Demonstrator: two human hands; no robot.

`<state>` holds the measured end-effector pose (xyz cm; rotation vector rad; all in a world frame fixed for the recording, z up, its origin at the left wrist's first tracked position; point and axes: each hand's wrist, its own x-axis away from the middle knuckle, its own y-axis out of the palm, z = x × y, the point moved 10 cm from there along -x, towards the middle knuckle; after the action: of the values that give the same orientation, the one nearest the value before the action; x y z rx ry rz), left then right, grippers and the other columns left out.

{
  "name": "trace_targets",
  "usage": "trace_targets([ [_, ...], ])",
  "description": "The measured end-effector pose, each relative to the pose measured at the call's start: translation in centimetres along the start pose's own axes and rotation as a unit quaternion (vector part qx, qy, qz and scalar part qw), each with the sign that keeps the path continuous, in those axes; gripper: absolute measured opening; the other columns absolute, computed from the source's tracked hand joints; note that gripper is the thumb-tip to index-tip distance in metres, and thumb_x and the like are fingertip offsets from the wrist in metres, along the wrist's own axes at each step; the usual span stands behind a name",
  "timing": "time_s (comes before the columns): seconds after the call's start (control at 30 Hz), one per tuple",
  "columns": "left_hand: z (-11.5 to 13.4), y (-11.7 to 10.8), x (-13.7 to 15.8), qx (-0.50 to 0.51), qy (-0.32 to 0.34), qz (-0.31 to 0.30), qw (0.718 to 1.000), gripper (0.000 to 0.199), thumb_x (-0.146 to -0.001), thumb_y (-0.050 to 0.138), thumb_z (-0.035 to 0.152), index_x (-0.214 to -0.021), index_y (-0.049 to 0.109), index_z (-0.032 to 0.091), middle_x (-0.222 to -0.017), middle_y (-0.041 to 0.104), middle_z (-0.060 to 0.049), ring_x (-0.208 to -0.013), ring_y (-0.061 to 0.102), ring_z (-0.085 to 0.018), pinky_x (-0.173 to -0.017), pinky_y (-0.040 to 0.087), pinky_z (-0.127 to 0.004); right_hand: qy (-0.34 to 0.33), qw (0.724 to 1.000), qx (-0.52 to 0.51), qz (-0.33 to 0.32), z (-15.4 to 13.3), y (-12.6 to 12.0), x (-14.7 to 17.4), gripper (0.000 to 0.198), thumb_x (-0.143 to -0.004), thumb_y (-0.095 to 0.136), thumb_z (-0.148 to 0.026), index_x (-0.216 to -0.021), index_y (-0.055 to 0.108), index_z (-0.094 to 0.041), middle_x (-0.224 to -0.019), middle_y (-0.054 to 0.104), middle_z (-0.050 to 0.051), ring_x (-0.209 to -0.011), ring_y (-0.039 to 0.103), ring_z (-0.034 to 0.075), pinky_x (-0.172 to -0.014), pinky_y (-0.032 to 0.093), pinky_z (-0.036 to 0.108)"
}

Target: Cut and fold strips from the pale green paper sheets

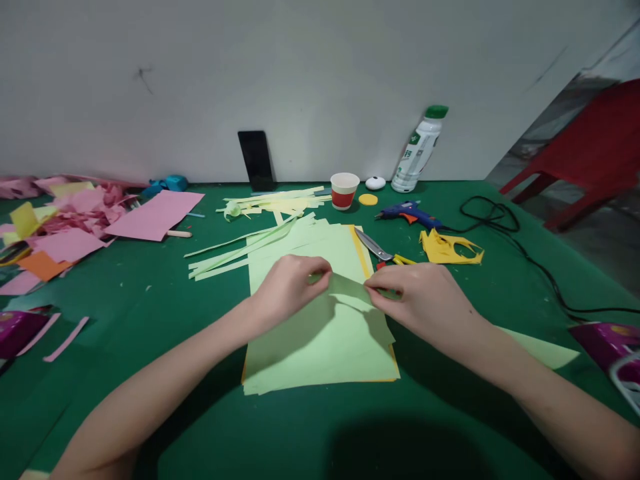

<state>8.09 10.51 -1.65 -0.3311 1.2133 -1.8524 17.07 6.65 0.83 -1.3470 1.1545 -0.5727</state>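
My left hand [295, 283] and my right hand [415, 293] each pinch one end of a short pale green paper strip [349, 286], stretched between them. They hang over a stack of pale green paper [320, 360], whose lower corners show orange-yellow sheets beneath. The strip casts a shadow on the top sheet. Just beyond my right hand lie scissors [375, 247] with yellow handles, blades on the stack's edge. Long pale green strips [240, 257] fan out at the stack's upper left. A separate green paper piece [545, 348] rests partly beneath my right forearm.
At the back stand a paper cup [344, 193], a leaning bottle [420, 150] and a phone [256, 160]. A blue glue gun [413, 213] with a black cord [545, 270] lies right, near a yellow paper scrap [447, 248]. Pink paper [157, 215] is heaped left. A red chair [590, 147] stands beyond.
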Motion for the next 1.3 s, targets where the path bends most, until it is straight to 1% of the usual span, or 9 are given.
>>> trace_targets([
  [0.23,-5.9,-2.3,-1.5,-0.016,-0.083,0.031,0.996,0.017,-0.073,0.048,0.019,-0.072,0.064,0.014,-0.07,0.067,-0.004,-0.063,0.06,-0.015,-0.06,0.044,-0.024,0.034,0.999,0.025,-0.002,2.1,-1.2,-0.3,0.025,-0.075,0.047,-0.021,-0.06,0.067,-0.02,-0.058,0.065,0.002,-0.052,0.056,0.014,-0.045,0.03,0.024],
  [0.33,-8.5,-3.7,-1.6,-0.029,-0.119,0.056,0.991,0.018,-0.072,0.049,0.021,-0.07,0.063,0.01,-0.067,0.066,-0.009,-0.063,0.061,-0.02,-0.059,0.044,-0.028,0.027,0.999,0.014,-0.02,2.6,-0.9,-0.5,0.024,-0.074,0.046,-0.02,-0.06,0.067,-0.02,-0.06,0.066,0.002,-0.052,0.056,0.014,-0.046,0.031,0.024],
  [0.4,-8.9,-4.0,-1.7,-0.012,-0.129,0.055,0.99,0.021,-0.076,0.047,0.025,-0.075,0.062,0.01,-0.071,0.067,-0.009,-0.066,0.061,-0.019,-0.058,0.045,-0.027,0.017,0.999,-0.022,-0.043,2.7,-0.2,-0.8,0.024,-0.074,0.047,-0.019,-0.062,0.067,-0.02,-0.063,0.067,0.002,-0.055,0.057,0.014,-0.048,0.033,0.024],
  [0.5,-6.6,-3.2,-1.6,0.049,-0.099,0.015,0.994,0.031,-0.085,0.037,0.033,-0.092,0.06,0.014,-0.087,0.068,-0.005,-0.077,0.062,-0.014,-0.061,0.046,-0.02,0.018,0.992,-0.093,-0.088,2.8,1.4,-1.1,0.022,-0.074,0.047,-0.016,-0.065,0.067,-0.019,-0.07,0.069,0.001,-0.062,0.058,0.015,-0.054,0.037,0.024],
  [0.57,-3.6,-1.0,-1.1,0.078,-0.05,-0.079,0.993,0.031,-0.084,0.04,0.036,-0.1,0.059,0.017,-0.092,0.067,-0.005,-0.078,0.061,-0.013,-0.06,0.045,-0.019,0.027,0.986,-0.121,-0.114,2.8,2.4,-1.3,0.02,-0.074,0.048,-0.014,-0.065,0.066,-0.018,-0.07,0.068,0.001,-0.063,0.058,0.015,-0.057,0.038,0.025],
  [0.67,-0.6,1.4,0.2,-0.032,0.003,-0.162,0.986,0.026,-0.083,0.046,0.034,-0.09,0.065,0.018,-0.077,0.068,-0.003,-0.063,0.059,-0.013,-0.053,0.039,-0.021,0.04,0.983,-0.135,-0.115,2.8,3.2,-1.4,0.018,-0.072,0.049,-0.012,-0.067,0.065,-0.018,-0.071,0.068,0.001,-0.066,0.058,0.015,-0.06,0.04,0.027],
  [0.77,0.5,2.3,0.8,-0.087,0.035,-0.163,0.982,0.029,-0.087,0.039,0.026,-0.08,0.066,0.016,-0.065,0.066,-0.003,-0.052,0.055,-0.011,-0.048,0.032,-0.021,0.046,0.98,-0.174,-0.087,2.4,3.1,-1.5,0.015,-0.072,0.051,-0.012,-0.071,0.065,-0.017,-0.077,0.069,0.001,-0.071,0.059,0.015,-0.064,0.042,0.027],
  [0.97,1.2,2.4,1.0,-0.105,0.048,-0.138,0.984,0.027,-0.086,0.039,0.024,-0.079,0.063,0.016,-0.06,0.063,-0.002,-0.05,0.052,-0.011,-0.047,0.028,-0.021,0.047,0.959,-0.273,-0.062,1.1,3.2,-1.2,0.012,-0.073,0.053,-0.013,-0.07,0.064,-0.017,-0.072,0.067,0.001,-0.067,0.058,0.013,-0.063,0.044,0.025],
  [1.3,2.0,2.9,1.6,-0.149,0.062,-0.134,0.978,0.022,-0.084,0.038,0.014,-0.077,0.059,0.015,-0.065,0.064,-0.003,-0.052,0.055,-0.013,-0.045,0.026,-0.022,0.031,0.963,-0.259,-0.064,0.5,4.1,-1.2,0.008,-0.071,0.051,-0.012,-0.068,0.056,-0.017,-0.07,0.062,0.001,-0.067,0.055,0.013,-0.063,0.042,0.026],
])
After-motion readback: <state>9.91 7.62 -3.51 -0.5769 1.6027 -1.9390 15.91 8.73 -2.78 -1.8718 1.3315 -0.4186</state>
